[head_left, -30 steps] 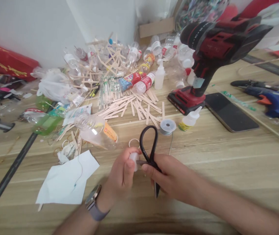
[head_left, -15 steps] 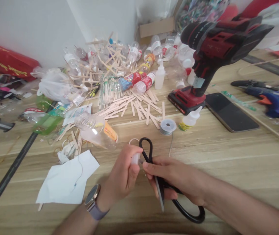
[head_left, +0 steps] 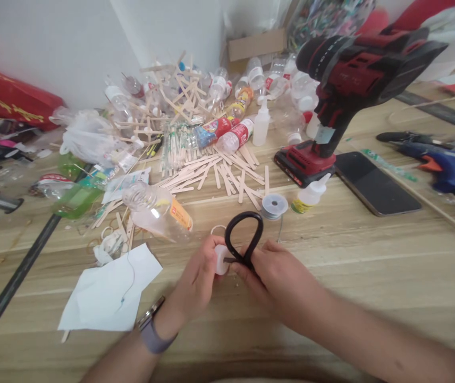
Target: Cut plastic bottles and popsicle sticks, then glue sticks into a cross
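Note:
My left hand pinches a small whitish plastic cap, its round face turned toward my other hand. My right hand is wrapped round black-handled scissors. One handle loop stands up above my fingers, and a short dark tip reaches from that hand to the cap. Most of the blades are hidden by my right hand. A thin white ring shows just behind the cap. Beyond my hands lie a clear bottle and a spool of thin wire.
Wooden sticks and plastic bottles are piled at the back. A red drill, a glue bottle, a phone and a blue glue gun stand or lie to the right. White paper lies left.
My right hand has turned the scissors, so the lower loop and blade no longer show and the upper loop faces the camera. The cap in my left hand now shows its round face.

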{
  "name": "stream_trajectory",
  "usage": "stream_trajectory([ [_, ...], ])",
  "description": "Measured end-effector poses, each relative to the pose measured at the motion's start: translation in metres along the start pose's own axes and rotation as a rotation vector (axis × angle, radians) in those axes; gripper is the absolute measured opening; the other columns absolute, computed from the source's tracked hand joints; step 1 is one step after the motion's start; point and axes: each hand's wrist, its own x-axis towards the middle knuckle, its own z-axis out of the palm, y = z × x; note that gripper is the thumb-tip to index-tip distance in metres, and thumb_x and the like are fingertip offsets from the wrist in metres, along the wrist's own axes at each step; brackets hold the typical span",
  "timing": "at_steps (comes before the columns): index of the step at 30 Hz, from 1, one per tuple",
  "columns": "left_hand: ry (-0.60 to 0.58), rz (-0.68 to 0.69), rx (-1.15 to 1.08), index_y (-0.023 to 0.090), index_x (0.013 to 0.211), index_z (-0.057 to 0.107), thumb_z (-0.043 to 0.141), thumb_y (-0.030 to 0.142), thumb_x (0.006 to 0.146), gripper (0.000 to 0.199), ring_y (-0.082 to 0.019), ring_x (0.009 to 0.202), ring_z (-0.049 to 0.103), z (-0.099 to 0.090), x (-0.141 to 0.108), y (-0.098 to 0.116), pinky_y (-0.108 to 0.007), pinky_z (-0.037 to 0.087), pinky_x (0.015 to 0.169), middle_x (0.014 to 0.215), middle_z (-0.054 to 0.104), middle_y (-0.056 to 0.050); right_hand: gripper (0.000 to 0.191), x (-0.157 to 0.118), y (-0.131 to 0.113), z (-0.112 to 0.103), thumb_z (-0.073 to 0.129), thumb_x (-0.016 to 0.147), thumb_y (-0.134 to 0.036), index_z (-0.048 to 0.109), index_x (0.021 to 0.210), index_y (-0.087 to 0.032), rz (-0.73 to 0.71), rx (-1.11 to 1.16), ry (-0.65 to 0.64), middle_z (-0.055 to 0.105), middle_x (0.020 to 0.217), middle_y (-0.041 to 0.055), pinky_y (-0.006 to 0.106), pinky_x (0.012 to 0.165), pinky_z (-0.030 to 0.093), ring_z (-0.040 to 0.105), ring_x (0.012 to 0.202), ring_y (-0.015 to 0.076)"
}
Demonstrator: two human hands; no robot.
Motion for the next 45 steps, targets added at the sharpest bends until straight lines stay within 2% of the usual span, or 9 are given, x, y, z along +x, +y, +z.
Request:
stream_trajectory([
  [3, 0.033, -0.043, -0.027, 0.021, 0.108, 0.059, 0.019, 0.053, 0.103, 0.052, -0.019, 0.066, 0.052, 0.003, -0.001, 0.001, -0.031, 0.043, 0.059, 0.077, 0.058, -0.002, 0.016, 0.001, -0.001, 0.0, 0.048, 0.096, -0.021, 0.062, 0.088, -0.016, -0.028, -0.057, 0.004, 0.075, 0.084, 0.0118, 0.036, 0.069, 0.039, 0.064, 0.063, 0.0222],
  [6, 0.057, 0.013, 0.024, 0.022, 0.108, 0.058, 0.024, 0.05, 0.103, 0.045, -0.02, 0.078, 0.055, 0.004, -0.002, 0.002, -0.034, 0.046, 0.072, 0.087, 0.061, -0.003, 0.017, 0.002, -0.003, -0.003, 0.047, 0.096, -0.021, 0.062, 0.09, -0.015, 0.05, -0.005, -0.064, 0.074, 0.084, 0.013, 0.037, 0.069, 0.04, 0.065, 0.069, 0.0261],
  [8, 0.054, 0.05, 0.068, 0.022, 0.111, 0.056, 0.025, 0.048, 0.104, 0.042, -0.021, 0.083, 0.056, 0.004, -0.004, 0.003, -0.035, 0.046, 0.077, 0.093, 0.062, -0.004, 0.018, 0.002, -0.004, -0.005, 0.047, 0.095, -0.023, 0.062, 0.091, -0.015, 0.12, 0.108, -0.106, 0.072, 0.083, 0.0121, 0.036, 0.068, 0.041, 0.065, 0.074, 0.0273],
  [12, 0.06, 0.079, 0.125, 0.022, 0.117, 0.052, 0.026, 0.044, 0.104, 0.036, -0.022, 0.093, 0.057, 0.003, -0.008, 0.001, -0.035, 0.046, 0.082, 0.102, 0.062, -0.006, 0.02, -0.001, -0.005, -0.007, 0.043, 0.095, -0.027, 0.06, 0.096, -0.017, 0.202, 0.434, -0.135, 0.069, 0.084, 0.0086, 0.031, 0.065, 0.041, 0.063, 0.074, 0.023],
  [15, 0.051, 0.136, 0.179, 0.022, 0.118, 0.049, 0.026, 0.042, 0.105, 0.033, -0.022, 0.094, 0.057, 0.002, -0.01, -0.001, -0.035, 0.046, 0.08, 0.102, 0.061, -0.006, 0.023, -0.002, -0.004, -0.007, 0.041, 0.095, -0.032, 0.057, 0.085, -0.019, 0.216, 0.524, -0.154, 0.064, 0.075, 0.0058, 0.03, 0.061, 0.038, 0.059, 0.069, 0.0206],
  [18, 0.046, 0.186, 0.241, 0.022, 0.119, 0.047, 0.026, 0.04, 0.105, 0.032, -0.02, 0.088, 0.057, 0.002, -0.01, -0.001, -0.034, 0.047, 0.078, 0.097, 0.059, -0.005, 0.027, -0.001, -0.004, -0.009, 0.042, 0.094, -0.033, 0.047, 0.07, -0.022, 0.232, 0.56, -0.161, 0.054, 0.062, 0.0011, 0.027, 0.055, 0.035, 0.054, 0.06, 0.0173],
  [23, 0.061, 0.241, 0.314, 0.021, 0.122, 0.047, 0.029, 0.036, 0.104, 0.03, -0.02, 0.089, 0.059, 0.0, -0.009, 0.001, -0.032, 0.049, 0.079, 0.099, 0.06, -0.006, 0.036, 0.002, -0.004, -0.014, 0.039, 0.098, -0.036, 0.04, 0.064, -0.023, 0.361, 0.753, -0.369, 0.042, 0.041, -0.0062, 0.022, 0.041, 0.033, 0.043, 0.038, 0.011],
  [35, 0.048, 0.379, 0.435, 0.022, 0.125, 0.044, 0.033, 0.026, 0.103, 0.026, -0.019, 0.097, 0.061, -0.005, -0.009, 0.0, -0.029, 0.05, 0.085, 0.108, 0.061, -0.007, 0.038, 0.0, -0.003, -0.006, 0.051, 0.094, -0.048, 0.046, 0.068, -0.02, 0.523, 1.082, -0.428, 0.05, 0.047, -0.0055, 0.016, 0.035, 0.028, 0.039, 0.035, 0.0058],
  [45, 0.02, 0.4, 0.448, 0.021, 0.127, 0.044, 0.033, 0.028, 0.103, 0.027, -0.022, 0.104, 0.061, -0.008, -0.009, -0.001, -0.033, 0.051, 0.089, 0.113, 0.061, -0.011, 0.035, 0.004, -0.004, -0.013, 0.051, 0.097, -0.038, 0.049, 0.068, -0.018, 0.669, 1.311, -0.49, 0.05, 0.043, -0.0069, 0.015, 0.033, 0.021, 0.034, 0.029, 0.0028],
])
